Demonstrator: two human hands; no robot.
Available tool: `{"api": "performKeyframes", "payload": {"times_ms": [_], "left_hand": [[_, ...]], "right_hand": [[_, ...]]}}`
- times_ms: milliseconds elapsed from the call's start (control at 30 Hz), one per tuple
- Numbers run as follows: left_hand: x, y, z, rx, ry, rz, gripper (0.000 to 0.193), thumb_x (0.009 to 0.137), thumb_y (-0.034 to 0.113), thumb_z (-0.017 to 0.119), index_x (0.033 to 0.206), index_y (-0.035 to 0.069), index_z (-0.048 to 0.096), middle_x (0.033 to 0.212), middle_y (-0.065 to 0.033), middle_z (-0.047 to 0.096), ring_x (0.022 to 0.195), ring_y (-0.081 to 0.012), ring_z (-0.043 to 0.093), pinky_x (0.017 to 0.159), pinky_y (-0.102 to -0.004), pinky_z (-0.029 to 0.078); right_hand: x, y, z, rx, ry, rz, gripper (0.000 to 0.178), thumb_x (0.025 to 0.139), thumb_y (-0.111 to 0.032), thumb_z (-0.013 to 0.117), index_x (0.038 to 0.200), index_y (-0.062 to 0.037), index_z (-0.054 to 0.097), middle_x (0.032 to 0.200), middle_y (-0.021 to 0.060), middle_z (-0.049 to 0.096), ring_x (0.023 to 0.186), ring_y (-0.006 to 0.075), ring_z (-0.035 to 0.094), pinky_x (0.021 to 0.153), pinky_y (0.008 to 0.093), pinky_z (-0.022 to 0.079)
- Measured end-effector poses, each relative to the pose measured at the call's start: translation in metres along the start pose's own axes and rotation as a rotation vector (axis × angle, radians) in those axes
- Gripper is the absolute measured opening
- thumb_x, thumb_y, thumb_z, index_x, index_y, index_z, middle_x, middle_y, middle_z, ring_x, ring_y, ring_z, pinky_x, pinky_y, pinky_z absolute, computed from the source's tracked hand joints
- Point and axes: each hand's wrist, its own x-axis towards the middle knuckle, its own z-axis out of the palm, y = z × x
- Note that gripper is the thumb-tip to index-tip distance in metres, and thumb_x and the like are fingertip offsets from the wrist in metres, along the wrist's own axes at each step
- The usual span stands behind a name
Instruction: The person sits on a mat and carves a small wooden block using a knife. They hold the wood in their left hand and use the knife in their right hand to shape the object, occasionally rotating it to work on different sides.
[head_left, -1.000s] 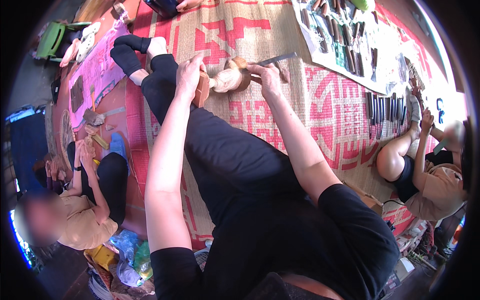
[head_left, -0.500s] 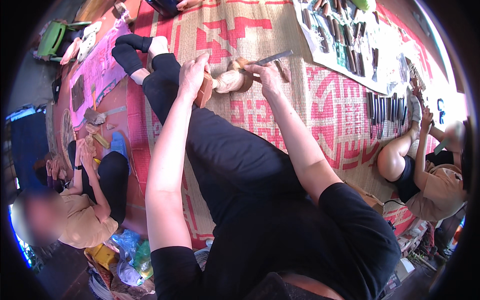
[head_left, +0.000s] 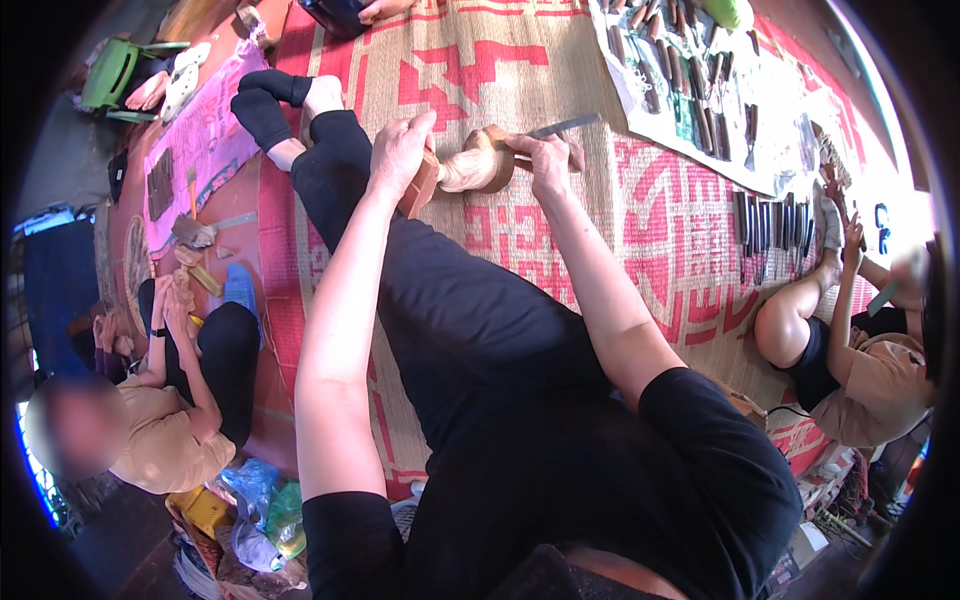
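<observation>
My left hand (head_left: 400, 158) is closed on a reddish-brown wooden block (head_left: 424, 184) over my bent leg. Against the block's right side lies a pale carved wood piece (head_left: 466, 170), rounded and grained, with a browner top. My right hand (head_left: 546, 162) is closed on a slim tool with a flat grey metal blade (head_left: 568, 125), which points away to the right. This hand is at the carving's right end; its fingertips partly hide the contact. A brown wood piece (head_left: 576, 156) shows just beyond the right hand.
A patterned straw mat (head_left: 560, 50) lies under the work. Several wood-handled tools rest on a white sheet (head_left: 640, 120) at the far right, with a row of dark tools (head_left: 775, 222) nearer. One person sits at each side. A pink cloth (head_left: 195, 140) lies left.
Both hands and the carving have shifted slightly right and nearer in the picture. The blade in my right hand has tipped flatter and extends farther right.
</observation>
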Motion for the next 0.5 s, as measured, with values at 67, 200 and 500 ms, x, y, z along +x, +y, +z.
{"api": "performKeyframes", "payload": {"times_ms": [67,200,500], "left_hand": [[-0.001,0.002,0.000,0.012,-0.013,-0.015,0.048,0.083,0.044,0.046,0.061,0.003,0.057,0.057,-0.0095,0.056,0.059,-0.0193,0.057,0.060,-0.0311,0.043],[-0.002,-0.008,-0.001,-0.053,0.019,0.035,0.047,0.084,0.042,0.046,0.060,0.002,0.056,0.057,-0.0096,0.056,0.058,-0.0198,0.057,0.060,-0.0317,0.043],[-0.003,0.000,-0.001,0.004,-0.003,0.052,0.047,0.083,0.043,0.047,0.060,0.002,0.056,0.056,-0.0091,0.055,0.057,-0.0193,0.057,0.059,-0.0316,0.043]], "right_hand": [[-0.001,0.002,0.000,0.080,-0.012,-0.003,0.020,0.071,-0.006,0.068,0.088,0.0010,0.059,0.083,0.0081,0.064,0.081,0.0183,0.062,0.075,0.0334,0.049],[-0.006,0.002,0.006,0.043,-0.088,0.015,0.021,0.072,-0.007,0.068,0.091,-0.0007,0.060,0.086,0.0077,0.065,0.082,0.0185,0.061,0.080,0.0335,0.046],[-0.002,0.002,-0.002,0.061,-0.006,0.021,0.017,0.071,-0.006,0.067,0.086,-0.0003,0.062,0.083,0.0086,0.065,0.077,0.0182,0.062,0.073,0.0316,0.048]]}}
